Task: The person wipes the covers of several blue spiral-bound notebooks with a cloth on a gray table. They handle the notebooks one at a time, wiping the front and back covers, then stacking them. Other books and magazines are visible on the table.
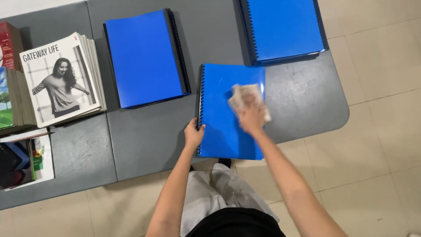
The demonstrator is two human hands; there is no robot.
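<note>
- Leftmost, at the frame's left edge, a stack of glossy magazines (61,79) sits on the grey matte table (144,140), well apart from your hands; its top cover shows a person in a grey top.
- Next, upper centre-left, a closed blue plastic folder with a black comb spine (144,59) lies flat, its spine on the right side.
- Your left hand (194,134) is at lower centre, fingers curled over the spiral-bound left edge of the nearest smooth blue plastic-covered binder (228,123), pinning it down.
- That binder lies flat at the table's near edge, long axis running away from you, with its lower end slightly overhanging; it lies just right of your left hand and under your right.
- Your right hand (252,115), the one further onto the cover, presses flat on a crumpled pale cloth (245,94) against the binder's upper right; the hand and cloth are blurred.
- Upper right, another blue comb-bound folder (283,28) lies near the binder's top edge.
</note>
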